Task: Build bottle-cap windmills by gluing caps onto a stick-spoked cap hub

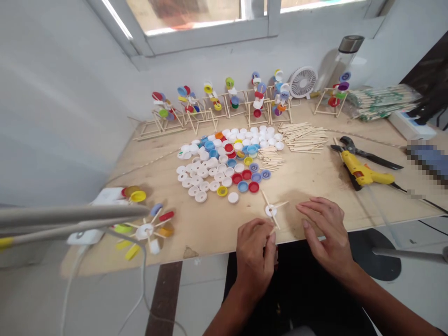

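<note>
A small white disc [270,211] with several wooden sticks radiating from it lies near the table's front edge. My left hand [255,252] is at its near side, fingers curled and thumb pressed in, pinching what looks like a short wooden stick, mostly hidden by the fingertips. To the right of the disc, my right hand [325,231] hovers at the edge with its fingers apart and holds nothing. Beyond the hands spreads a pile of white and coloured bottle caps [210,170]. Short sticks [270,158] and longer sticks [303,137] lie in heaps beside the caps.
At right lie a yellow glue gun [366,171] and black-handled cutters [373,156]. A finished-looking cap wheel [144,231] rests at left, near blurred cables [70,217]. Stick frames with cap wheels [259,100], a fan [303,82] and a bottle [345,60] line the back.
</note>
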A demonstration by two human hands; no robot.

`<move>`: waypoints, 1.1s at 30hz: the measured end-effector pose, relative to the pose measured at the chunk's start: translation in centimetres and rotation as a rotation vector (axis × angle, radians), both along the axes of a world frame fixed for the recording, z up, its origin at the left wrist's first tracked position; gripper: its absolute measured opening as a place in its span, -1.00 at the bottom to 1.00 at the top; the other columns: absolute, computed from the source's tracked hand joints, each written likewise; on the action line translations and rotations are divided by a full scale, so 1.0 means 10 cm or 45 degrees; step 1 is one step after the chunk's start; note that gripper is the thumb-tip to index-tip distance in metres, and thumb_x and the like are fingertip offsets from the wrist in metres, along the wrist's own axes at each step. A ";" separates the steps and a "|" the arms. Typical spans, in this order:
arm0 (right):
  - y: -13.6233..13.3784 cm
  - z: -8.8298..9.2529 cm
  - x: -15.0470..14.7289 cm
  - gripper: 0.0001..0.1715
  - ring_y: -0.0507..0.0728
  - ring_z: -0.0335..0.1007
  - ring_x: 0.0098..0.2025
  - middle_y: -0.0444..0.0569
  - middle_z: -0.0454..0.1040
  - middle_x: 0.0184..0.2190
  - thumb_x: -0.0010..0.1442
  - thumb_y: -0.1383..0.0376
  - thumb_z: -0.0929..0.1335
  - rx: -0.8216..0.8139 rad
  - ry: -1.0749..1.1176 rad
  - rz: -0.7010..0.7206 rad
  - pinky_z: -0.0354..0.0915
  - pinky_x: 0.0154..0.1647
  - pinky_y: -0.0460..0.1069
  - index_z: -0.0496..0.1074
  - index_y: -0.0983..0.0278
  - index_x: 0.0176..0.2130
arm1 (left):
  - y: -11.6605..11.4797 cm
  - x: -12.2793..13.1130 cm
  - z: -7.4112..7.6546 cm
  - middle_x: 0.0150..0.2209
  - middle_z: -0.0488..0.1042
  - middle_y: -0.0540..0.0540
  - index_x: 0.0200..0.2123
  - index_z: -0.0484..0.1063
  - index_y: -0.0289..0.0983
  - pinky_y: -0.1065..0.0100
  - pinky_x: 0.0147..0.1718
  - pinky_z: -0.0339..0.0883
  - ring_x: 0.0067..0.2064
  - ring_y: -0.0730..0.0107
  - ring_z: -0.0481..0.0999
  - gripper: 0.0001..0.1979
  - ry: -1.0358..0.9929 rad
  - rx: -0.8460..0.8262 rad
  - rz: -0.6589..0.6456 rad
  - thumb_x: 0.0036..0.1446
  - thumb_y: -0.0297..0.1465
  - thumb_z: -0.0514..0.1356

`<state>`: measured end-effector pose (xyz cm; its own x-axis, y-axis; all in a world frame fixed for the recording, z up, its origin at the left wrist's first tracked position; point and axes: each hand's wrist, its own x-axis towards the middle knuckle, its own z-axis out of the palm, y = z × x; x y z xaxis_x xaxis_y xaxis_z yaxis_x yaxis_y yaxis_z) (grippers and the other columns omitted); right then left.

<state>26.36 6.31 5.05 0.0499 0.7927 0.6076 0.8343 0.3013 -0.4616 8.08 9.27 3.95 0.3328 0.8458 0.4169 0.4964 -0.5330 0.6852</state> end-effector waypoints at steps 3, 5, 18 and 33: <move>-0.06 -0.03 0.04 -0.61 0.26 0.27 0.02 0.04 0.46 -0.16 0.13 0.46 0.29 -0.020 0.013 -0.038 0.14 0.04 0.23 0.40 0.25 -0.03 | 0.07 -0.03 0.03 -0.20 0.54 -0.12 -0.20 0.41 -0.26 0.18 -0.07 0.26 -0.06 0.25 0.42 -0.81 0.006 0.035 -0.006 0.16 -0.54 0.06; -0.07 -0.05 0.05 -0.63 0.25 0.29 0.00 0.03 0.47 -0.17 0.13 0.46 0.28 -0.052 0.004 -0.027 0.15 0.02 0.22 0.40 0.25 -0.04 | 0.21 -0.04 0.06 -0.14 0.54 -0.14 -0.21 0.40 -0.27 0.13 -0.01 0.21 0.02 0.21 0.39 -0.83 0.080 0.123 -0.014 0.17 -0.54 0.06; -0.11 -0.11 -0.15 -0.62 0.23 0.32 -0.02 0.02 0.48 -0.15 0.16 0.44 0.25 -0.165 -0.046 0.110 0.14 0.00 0.20 0.34 0.25 -0.01 | 0.48 0.00 0.17 -0.39 0.50 -0.06 -0.35 0.35 -0.25 0.04 0.04 0.07 -0.12 0.22 0.44 -0.84 0.410 0.240 -0.111 0.21 -0.48 0.00; -0.25 -0.20 -0.22 -0.56 0.25 0.27 0.01 0.08 0.42 -0.07 0.15 0.44 0.27 -0.149 -0.058 0.106 0.17 0.01 0.23 0.30 0.27 0.04 | 0.24 -0.13 0.09 -0.41 0.46 -0.03 -0.39 0.33 -0.26 0.20 -0.15 0.15 -0.31 0.33 0.42 -0.83 0.291 0.024 0.130 0.23 -0.48 0.00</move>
<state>24.14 3.84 3.09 -0.0444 0.8583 0.5112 0.8298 0.3166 -0.4596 6.80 11.64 4.83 0.3334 0.8728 0.3566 0.6893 -0.4837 0.5394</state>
